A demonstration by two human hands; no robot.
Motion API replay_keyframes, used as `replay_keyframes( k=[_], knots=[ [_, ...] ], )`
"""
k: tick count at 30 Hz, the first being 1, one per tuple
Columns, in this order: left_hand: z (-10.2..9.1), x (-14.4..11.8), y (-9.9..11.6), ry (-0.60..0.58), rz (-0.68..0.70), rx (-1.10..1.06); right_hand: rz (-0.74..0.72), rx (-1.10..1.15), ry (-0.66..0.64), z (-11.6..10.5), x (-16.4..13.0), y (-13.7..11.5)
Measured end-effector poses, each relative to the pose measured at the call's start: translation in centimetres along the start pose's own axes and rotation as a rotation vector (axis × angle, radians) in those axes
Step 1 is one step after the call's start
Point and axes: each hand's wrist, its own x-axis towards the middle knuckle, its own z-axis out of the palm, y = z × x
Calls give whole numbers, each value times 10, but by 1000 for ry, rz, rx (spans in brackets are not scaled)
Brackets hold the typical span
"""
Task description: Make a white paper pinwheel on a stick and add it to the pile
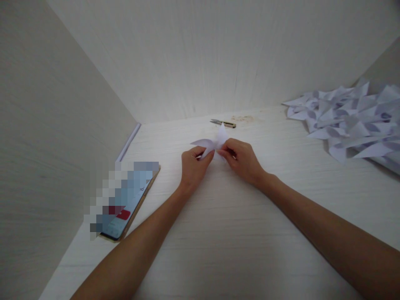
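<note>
So there's this small white folded paper piece sitting right in the middle of the white table, and both hands are pinching it at once. The left hand is closing its thumb and fingers on the paper's left side, the right hand is doing the same at the paper's 3 o'clock side, and the two sets of fingertips are nearly touching each other. One pointed flap is sticking out toward 9 o'clock, another is poking up toward 12, so the piece is running roughly left to right between the grips, and neither hand is really nearer than the other. The underside and the middle of the fold are hiding behind the fingers, so I can't tell exactly how it's creased there. Just past it at 12 o'clock a little pair of thread snips is lying flat, apart from the paper. Off at 2 o'clock a heap of folded paper pieces is piling up and getting cut off by the frame edge. At 8 o'clock a phone is lying on the table, its screen blurred out.
</note>
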Motion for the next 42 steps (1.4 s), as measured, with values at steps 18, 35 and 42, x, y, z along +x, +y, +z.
replay_keyframes(
  k=[18,35,42],
  knots=[
    [1,0,1,37,-15,-33,-82,-192,35,4,-4,-4],
    [-2,2,2,-51,-46,-51,-25,-200,56,6,-3,-5],
    [-2,3,-3,-77,-30,-69,-13,-121,99,7,-2,-2]
  ],
)
